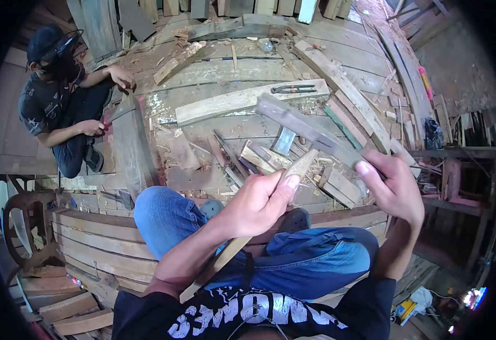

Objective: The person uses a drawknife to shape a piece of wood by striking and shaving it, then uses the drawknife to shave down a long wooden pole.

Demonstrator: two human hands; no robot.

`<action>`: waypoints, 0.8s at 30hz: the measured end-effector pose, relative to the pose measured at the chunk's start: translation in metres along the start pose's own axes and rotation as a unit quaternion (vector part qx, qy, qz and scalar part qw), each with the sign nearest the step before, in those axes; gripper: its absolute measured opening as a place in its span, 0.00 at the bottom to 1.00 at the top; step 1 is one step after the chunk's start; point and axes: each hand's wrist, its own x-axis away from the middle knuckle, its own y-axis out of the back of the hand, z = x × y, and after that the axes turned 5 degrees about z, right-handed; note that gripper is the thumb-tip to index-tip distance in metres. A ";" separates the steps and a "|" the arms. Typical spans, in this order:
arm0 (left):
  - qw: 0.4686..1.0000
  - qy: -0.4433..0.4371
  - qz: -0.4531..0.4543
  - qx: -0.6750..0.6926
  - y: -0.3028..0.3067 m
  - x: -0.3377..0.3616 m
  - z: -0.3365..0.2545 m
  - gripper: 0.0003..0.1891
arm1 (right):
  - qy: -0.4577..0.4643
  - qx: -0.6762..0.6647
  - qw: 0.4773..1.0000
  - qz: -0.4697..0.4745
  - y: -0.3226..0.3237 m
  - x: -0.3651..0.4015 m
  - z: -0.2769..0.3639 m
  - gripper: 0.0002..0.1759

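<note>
My left hand point(262, 204) is closed around a long wooden stick point(300, 165), thumb along its side. The stick slants up from beside my lap to a tapered tip. My right hand point(393, 184) is wrapped around the near end of a long, flat grey tool that looks like a machete point(299, 126), smeared by motion. It crosses just beyond the stick's tip, its far end over the floor. Below it a pale bluish block point(284, 140) stands among wood offcuts point(338, 187) and shavings.
Pincers point(293, 89) lie on a pale plank point(225, 103) ahead. A long beam point(344, 85) runs along the right. At left a co-worker point(61, 102) sits by a wide board point(133, 147), one hand at a red-handled tool. An iron wheel point(27, 221) stands lower left.
</note>
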 end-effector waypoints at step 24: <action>0.996 -0.013 -0.041 -0.084 0.008 -0.002 -0.004 0.17 | 0.022 -0.011 1.000 0.020 0.009 0.002 -0.007 0.18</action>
